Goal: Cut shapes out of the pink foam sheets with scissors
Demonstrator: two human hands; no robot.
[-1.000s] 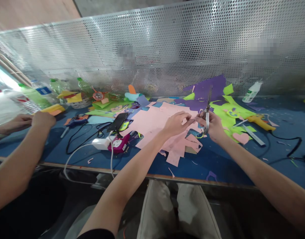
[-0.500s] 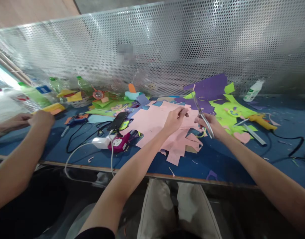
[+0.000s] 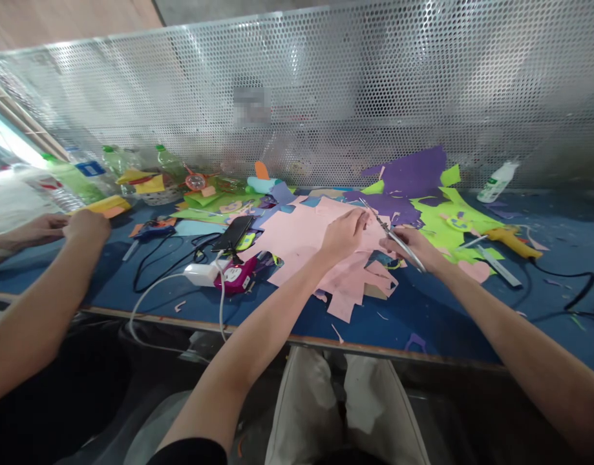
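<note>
My right hand (image 3: 412,247) is closed around the handles of metal scissors (image 3: 386,228), whose blades point up and to the left. My left hand (image 3: 344,234) is pinched at the fingertips on what looks like a small piece of pink paper (image 3: 368,216), close to the scissor blades. Its edges blend with the large pink sheet (image 3: 297,242) beneath both hands, and the fingers partly hide it. That sheet has a ragged, cut outline and lies on the blue table (image 3: 277,313). Purple paper (image 3: 413,173) and lime-green paper (image 3: 439,226) spread behind and beside my right hand.
A yellow glue gun (image 3: 512,242) with a black cord lies right, below a white bottle (image 3: 498,182). Left are a magenta box (image 3: 238,276), white plug (image 3: 201,274) and black phone (image 3: 233,234). Another person's hands (image 3: 86,229) work at far left near plastic bottles (image 3: 76,181).
The scissors have tipped lower and to the left, bringing their blades nearer my left fingertips. My left hand stays almost in place; the whole view has shifted slightly.
</note>
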